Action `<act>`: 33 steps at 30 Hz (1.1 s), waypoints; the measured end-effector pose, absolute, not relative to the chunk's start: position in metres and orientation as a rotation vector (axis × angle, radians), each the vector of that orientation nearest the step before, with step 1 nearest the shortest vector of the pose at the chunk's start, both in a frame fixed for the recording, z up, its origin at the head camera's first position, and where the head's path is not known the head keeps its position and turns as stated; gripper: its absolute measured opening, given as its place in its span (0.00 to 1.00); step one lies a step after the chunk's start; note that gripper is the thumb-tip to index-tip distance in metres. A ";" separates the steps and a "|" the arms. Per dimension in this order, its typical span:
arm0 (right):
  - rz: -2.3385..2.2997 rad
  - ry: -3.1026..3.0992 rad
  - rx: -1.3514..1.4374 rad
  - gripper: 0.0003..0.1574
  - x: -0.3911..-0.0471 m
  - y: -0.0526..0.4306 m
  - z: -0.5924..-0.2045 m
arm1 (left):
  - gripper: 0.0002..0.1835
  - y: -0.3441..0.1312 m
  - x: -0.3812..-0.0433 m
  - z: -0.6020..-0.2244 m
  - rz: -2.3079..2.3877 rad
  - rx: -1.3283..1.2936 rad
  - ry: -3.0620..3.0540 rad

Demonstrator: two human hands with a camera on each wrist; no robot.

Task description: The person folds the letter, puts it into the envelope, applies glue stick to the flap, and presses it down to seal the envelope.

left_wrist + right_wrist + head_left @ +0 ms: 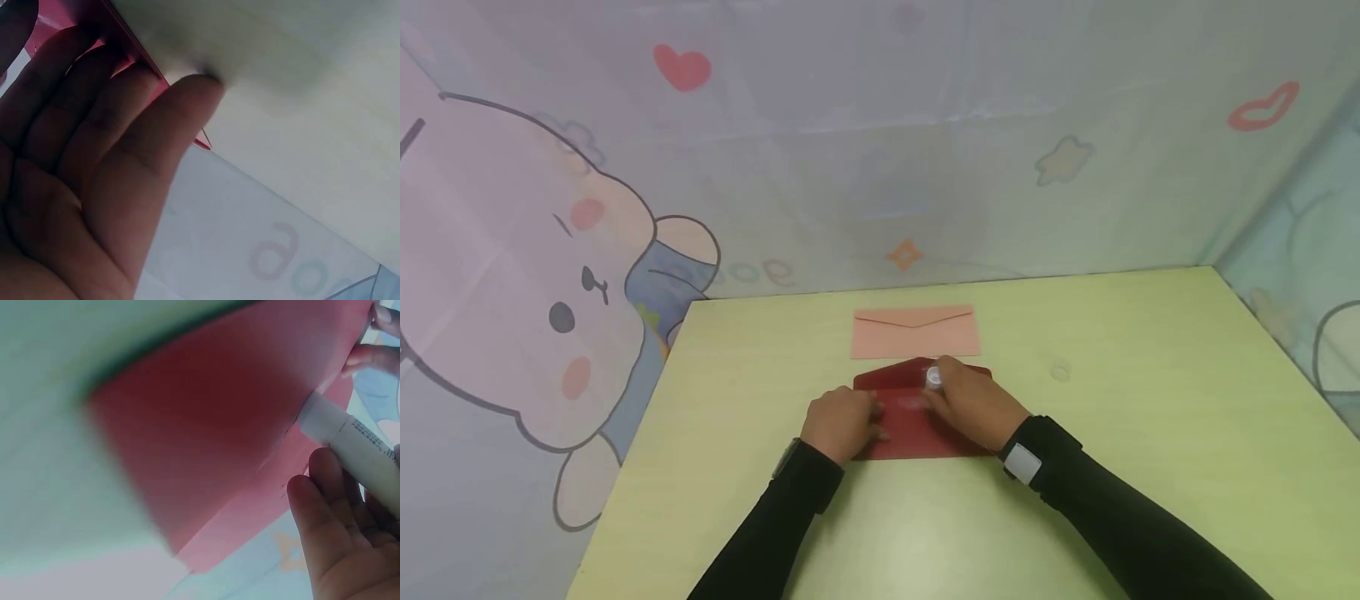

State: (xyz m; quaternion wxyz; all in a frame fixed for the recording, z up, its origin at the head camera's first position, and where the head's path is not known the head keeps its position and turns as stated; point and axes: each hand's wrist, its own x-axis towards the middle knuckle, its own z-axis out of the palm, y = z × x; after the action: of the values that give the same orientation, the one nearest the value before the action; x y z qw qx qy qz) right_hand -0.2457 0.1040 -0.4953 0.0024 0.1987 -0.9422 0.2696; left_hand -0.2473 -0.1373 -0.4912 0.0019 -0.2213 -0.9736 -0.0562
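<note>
A dark red envelope lies on the table with its flap unfolded toward the far side. My right hand grips a white glue stick, whose tip meets the red paper along the flap's fold. Small print shows on the stick's barrel. At the envelope's left side, my left hand rests with its fingertips on the paper. The left wrist view shows these fingers extended over the envelope's edge, one of them touching the tabletop.
Just beyond the red envelope lies a pink envelope with its flap folded down. The pale yellow table ends at a printed cloth backdrop behind and at the sides.
</note>
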 end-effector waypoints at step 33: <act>0.926 -2.935 0.543 0.12 -0.241 0.129 -0.498 | 0.14 -0.130 -0.248 -0.485 -0.155 -0.708 -3.099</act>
State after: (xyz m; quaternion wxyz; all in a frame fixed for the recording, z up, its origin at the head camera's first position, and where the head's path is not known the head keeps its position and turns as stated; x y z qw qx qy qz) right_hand -0.2414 0.1294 -0.4978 0.0083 0.1737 -0.9391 0.2964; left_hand -0.2481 -0.1297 -0.4851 -0.0203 -0.2224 -0.9735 -0.0488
